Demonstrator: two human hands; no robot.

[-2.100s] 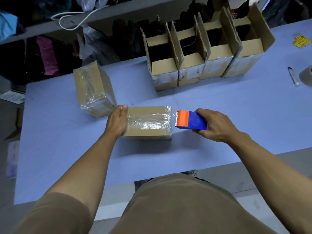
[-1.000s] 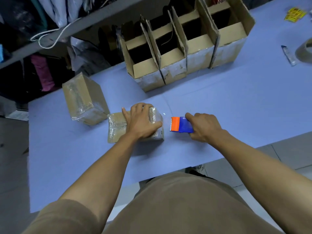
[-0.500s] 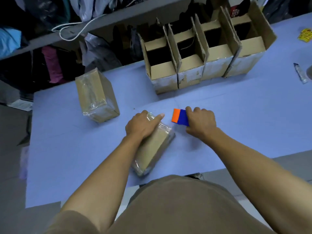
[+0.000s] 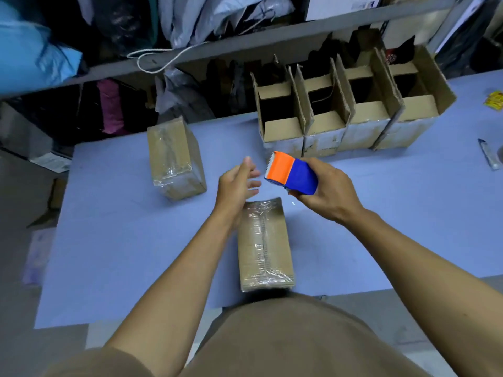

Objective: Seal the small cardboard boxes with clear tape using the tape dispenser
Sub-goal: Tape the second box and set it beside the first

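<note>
A small cardboard box (image 4: 265, 247) wrapped in clear tape lies lengthwise on the blue table, close to my body. Above its far end my left hand (image 4: 237, 184) hovers with straight fingers, holding nothing. My right hand (image 4: 325, 190) grips the blue and orange tape dispenser (image 4: 291, 173), lifted off the table, its orange toothed end pointing toward my left hand. A second taped box (image 4: 174, 157) lies to the far left.
Several open cardboard boxes (image 4: 351, 104) stand in a row at the table's back edge. A small cutter (image 4: 488, 156) and yellow packets (image 4: 494, 98) lie at the far right. A cluttered shelf with bags runs behind the blue table (image 4: 122, 240).
The box has been turned lengthwise toward me and my left hand has let go of it. My right hand has lifted the dispenser off the table.
</note>
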